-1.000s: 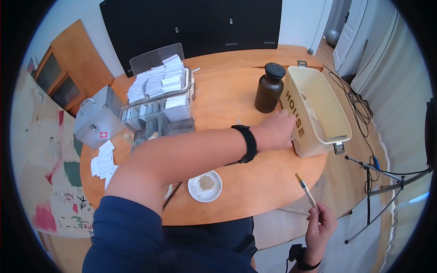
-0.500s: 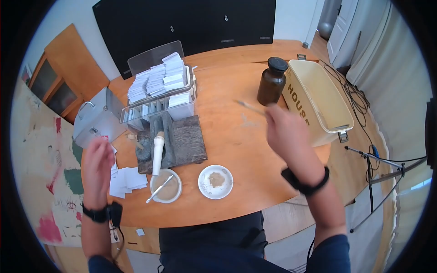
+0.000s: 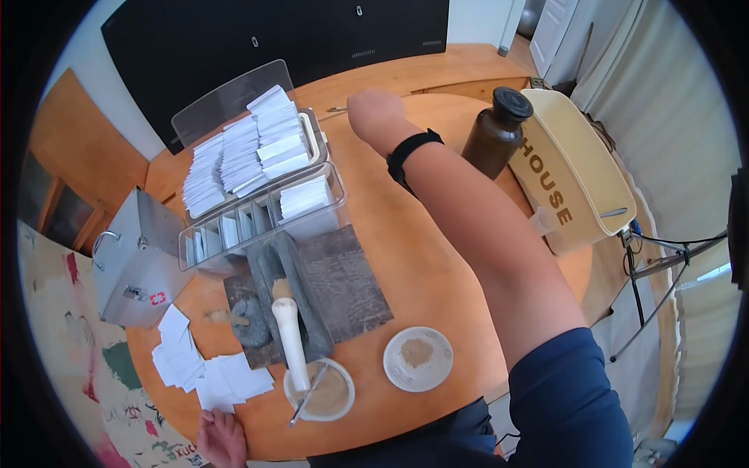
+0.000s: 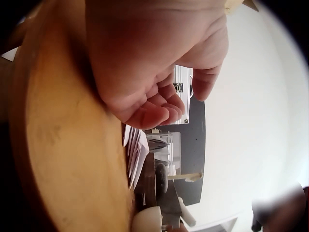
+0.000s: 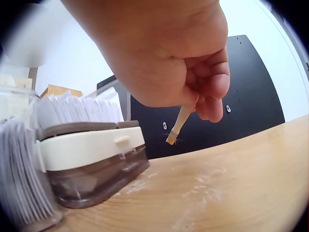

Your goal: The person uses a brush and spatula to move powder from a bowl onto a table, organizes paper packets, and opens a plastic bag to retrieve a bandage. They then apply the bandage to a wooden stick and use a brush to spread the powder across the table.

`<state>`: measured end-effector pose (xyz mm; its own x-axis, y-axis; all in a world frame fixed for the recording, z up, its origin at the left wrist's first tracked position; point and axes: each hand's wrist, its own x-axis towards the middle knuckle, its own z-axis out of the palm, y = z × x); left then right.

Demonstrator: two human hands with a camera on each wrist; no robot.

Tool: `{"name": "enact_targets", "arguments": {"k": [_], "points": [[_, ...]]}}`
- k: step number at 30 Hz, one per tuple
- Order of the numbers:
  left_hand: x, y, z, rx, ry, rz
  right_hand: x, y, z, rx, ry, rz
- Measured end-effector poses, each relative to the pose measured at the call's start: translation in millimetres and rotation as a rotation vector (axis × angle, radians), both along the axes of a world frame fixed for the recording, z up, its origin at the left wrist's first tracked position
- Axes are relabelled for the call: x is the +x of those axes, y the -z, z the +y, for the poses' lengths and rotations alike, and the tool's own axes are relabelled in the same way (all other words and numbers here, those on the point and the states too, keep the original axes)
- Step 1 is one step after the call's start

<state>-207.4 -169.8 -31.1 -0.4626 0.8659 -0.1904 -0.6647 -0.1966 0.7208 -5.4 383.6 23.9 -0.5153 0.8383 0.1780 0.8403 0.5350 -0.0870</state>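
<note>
My right hand (image 3: 376, 118) reaches to the back of the table, beside the box of white packets (image 3: 265, 148). In the right wrist view its curled fingers hold a small brush (image 5: 178, 126), bristles pointing down above the wood. My left hand (image 3: 221, 438) is at the front left table edge by the white paper sheets (image 3: 226, 378); in the left wrist view the hand (image 4: 154, 63) has loosely bent fingers with nothing in them. A white dish (image 3: 417, 359) of tan powder lies near the front edge, right of a bowl (image 3: 331, 394) with a thin stick across it.
A stone trough (image 3: 273, 257) with a white-handled tool (image 3: 290, 335) stands on a dark board (image 3: 347, 277). The metal case (image 3: 144, 269) is at the left. A brown bottle (image 3: 493, 140) and a cream HOUSE bin (image 3: 577, 179) stand at the right.
The right hand, holding the brush, has moved from the front right to the back of the table. The left hand has gone from beside the bin to the front left edge. The view has shifted.
</note>
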Motion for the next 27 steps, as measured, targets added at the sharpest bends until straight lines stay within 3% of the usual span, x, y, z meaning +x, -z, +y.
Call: {"name": "enact_targets", "arguments": {"k": [2, 8, 10, 18, 22, 27], "points": [[-3, -2, 3, -0.088, -0.048, -0.048, -9, 10, 10, 0.049, -0.035, -0.023], [-15, -10, 18, 0.027, -0.026, -0.178, 5, 18, 3, 0.116, -0.164, -0.173], [-25, -17, 35, 0.287, 0.137, -0.08, 22, 13, -17, 0.107, -0.167, -0.23], [-41, -64, 116, 0.64, 0.19, -0.127, 89, 2, -79, 0.122, -0.284, -0.338], [-44, -62, 140, 0.799, 0.115, -0.257, 76, -2, -54, 0.137, -0.101, -0.251], [-51, -44, 139, 0.802, 0.054, -0.318, 35, 21, 10, 0.122, 0.04, -0.191]]}}
